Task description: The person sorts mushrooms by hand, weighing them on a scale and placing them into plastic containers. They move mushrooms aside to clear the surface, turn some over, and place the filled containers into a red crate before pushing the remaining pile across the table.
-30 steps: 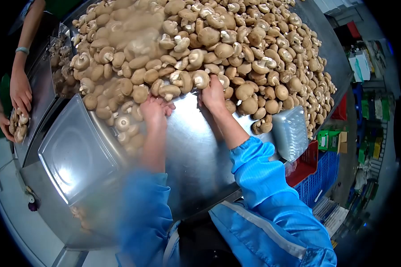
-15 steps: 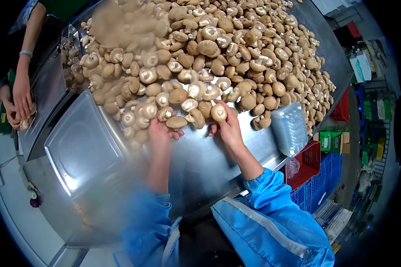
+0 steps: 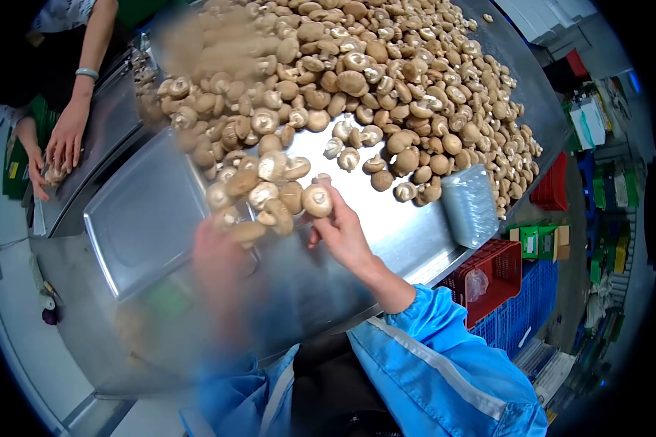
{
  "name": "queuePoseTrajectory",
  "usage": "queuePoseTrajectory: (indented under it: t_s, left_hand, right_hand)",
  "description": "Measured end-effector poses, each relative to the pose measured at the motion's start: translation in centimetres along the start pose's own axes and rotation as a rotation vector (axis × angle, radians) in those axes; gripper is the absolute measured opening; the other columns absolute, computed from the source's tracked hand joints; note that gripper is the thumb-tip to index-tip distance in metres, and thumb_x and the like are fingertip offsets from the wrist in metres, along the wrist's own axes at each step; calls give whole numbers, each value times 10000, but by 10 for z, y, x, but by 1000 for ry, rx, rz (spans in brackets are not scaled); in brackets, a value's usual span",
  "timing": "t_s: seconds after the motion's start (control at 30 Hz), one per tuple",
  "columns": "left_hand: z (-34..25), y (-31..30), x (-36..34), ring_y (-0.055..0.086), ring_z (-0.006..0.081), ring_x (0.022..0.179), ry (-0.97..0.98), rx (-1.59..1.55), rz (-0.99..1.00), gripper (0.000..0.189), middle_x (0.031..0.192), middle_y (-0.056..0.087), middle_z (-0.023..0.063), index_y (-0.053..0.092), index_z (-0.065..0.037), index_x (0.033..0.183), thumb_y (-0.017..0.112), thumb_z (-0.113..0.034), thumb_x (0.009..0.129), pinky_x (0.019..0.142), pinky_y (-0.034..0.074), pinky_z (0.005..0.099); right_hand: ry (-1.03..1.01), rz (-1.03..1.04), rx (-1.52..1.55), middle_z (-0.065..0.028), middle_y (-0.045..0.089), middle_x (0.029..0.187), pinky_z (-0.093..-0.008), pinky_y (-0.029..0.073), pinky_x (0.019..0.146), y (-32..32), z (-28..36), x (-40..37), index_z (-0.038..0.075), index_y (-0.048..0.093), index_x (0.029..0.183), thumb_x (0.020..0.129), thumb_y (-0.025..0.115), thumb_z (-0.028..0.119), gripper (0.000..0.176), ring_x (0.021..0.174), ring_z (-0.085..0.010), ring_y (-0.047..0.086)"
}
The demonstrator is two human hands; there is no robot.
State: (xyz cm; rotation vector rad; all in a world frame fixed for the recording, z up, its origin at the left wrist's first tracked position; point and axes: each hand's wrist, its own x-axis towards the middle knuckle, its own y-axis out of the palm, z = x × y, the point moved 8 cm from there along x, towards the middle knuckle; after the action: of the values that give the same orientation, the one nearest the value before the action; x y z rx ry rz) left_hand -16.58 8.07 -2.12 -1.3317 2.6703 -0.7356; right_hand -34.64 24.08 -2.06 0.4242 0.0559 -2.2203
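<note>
A group of mushrooms [image 3: 272, 166] sits in what appears to be a clear plastic tray [image 3: 254, 255], its edges barely visible. My right hand [image 3: 345, 231] grips the tray's right side, its thumb by a pale upturned mushroom [image 3: 317, 201] and its fingers below. At the opposite side my left hand [image 3: 224, 266] is closed against the tray's edge, but its fingers are badly smeared. Beyond both hands a large heap of loose brown mushrooms [image 3: 408, 80] covers the metal table [image 3: 372, 229].
A stack of clear plastic trays [image 3: 470, 206] stands at the table's right edge, beside a red crate [image 3: 497, 277] and blue crates [image 3: 525, 302] below. Left lies a shiny metal pan or lid [image 3: 142, 215]. A co-worker's hands [image 3: 66, 138] handle something pale at far left.
Both my hands have moved left and slightly toward me, carrying the group of mushrooms together. More bare metal shows between it and the heap. The co-worker's arms appear farther right.
</note>
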Motion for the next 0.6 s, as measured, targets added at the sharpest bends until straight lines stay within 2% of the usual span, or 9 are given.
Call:
queuePoseTrajectory:
  t_s: [0.1, 0.17, 0.2, 0.3, 0.33, 0.43, 0.47, 0.57, 0.6]
  left_hand:
    - [28, -41, -12, 603, 105, 571, -236, -277, -141, 392, 1012, 685, 130, 476, 37, 1306, 555, 13, 923, 418, 423, 170]
    - [16, -61, -16, 595, 93, 557, -449, -566, -290, 376, 976, 688, 120, 489, 40, 1296, 551, 11, 926, 412, 414, 166]
    - [18, -73, -18, 568, 72, 528, -497, -512, -332, 385, 918, 688, 100, 491, 47, 1307, 543, 6, 928, 405, 404, 164]
    - [31, -103, -19, 543, 69, 507, -403, -430, -280, 415, 940, 678, 100, 475, 48, 1333, 526, 9, 923, 399, 392, 161]
    - [48, -118, -24, 516, 62, 498, -444, -295, -305, 442, 1006, 661, 109, 473, 39, 1349, 521, 17, 910, 401, 374, 164]
    - [69, -144, -26, 504, 50, 523, -461, -78, -308, 444, 1068, 643, 99, 503, 7, 1340, 531, 24, 898, 419, 369, 181]
    - [73, -149, -27, 498, 45, 530, -475, -44, -297, 441, 1075, 641, 91, 511, -2, 1337, 539, 21, 897, 424, 370, 187]
    - [79, -160, -26, 486, 34, 550, -524, 8, -278, 433, 1092, 637, 71, 534, -28, 1326, 562, 10, 896, 446, 377, 198]
    - [81, -162, -27, 486, 33, 557, -545, -9, -286, 428, 1094, 637, 67, 539, -34, 1322, 568, 4, 897, 459, 382, 196]
  right_hand:
    - [-15, 73, 54, -69, 617, 862, -269, 498, 589, 43, 6, 1, 33, 283, 1474, 928, 512, -5, 593, 610, -107, 570]
    - [-23, 132, -17, -76, 615, 857, -279, 497, 611, 65, 14, 1, 20, 287, 1473, 926, 538, 21, 602, 642, -112, 577]
    - [-29, 160, -55, -79, 615, 854, -283, 497, 621, 76, 17, 3, 13, 289, 1473, 925, 551, 34, 608, 658, -115, 580]
    - [-154, 141, -216, -102, 622, 846, -302, 503, 666, 101, 30, 12, 10, 321, 1458, 919, 586, 69, 604, 721, -145, 607]
    - [-152, 138, -258, -166, 639, 955, -362, 516, 750, 108, 37, 16, 3, 376, 1415, 896, 603, 72, 571, 844, -260, 650]
    - [-384, 76, -380, -232, 611, 1103, -426, 507, 825, 127, 35, 30, 0, 401, 1383, 872, 615, 72, 558, 959, -385, 632]
    - [-362, 94, -425, -260, 549, 1223, -470, 487, 875, 130, 30, 32, 5, 417, 1370, 848, 629, 79, 568, 1065, -438, 574]
    - [-315, 131, -578, -245, 535, 1241, -462, 488, 886, 138, 18, 36, 15, 416, 1382, 847, 633, 84, 582, 1101, -416, 564]
    - [-322, 97, -532, -212, 529, 1251, -450, 486, 898, 137, 21, 33, 27, 421, 1390, 838, 645, 84, 599, 1127, -406, 551]
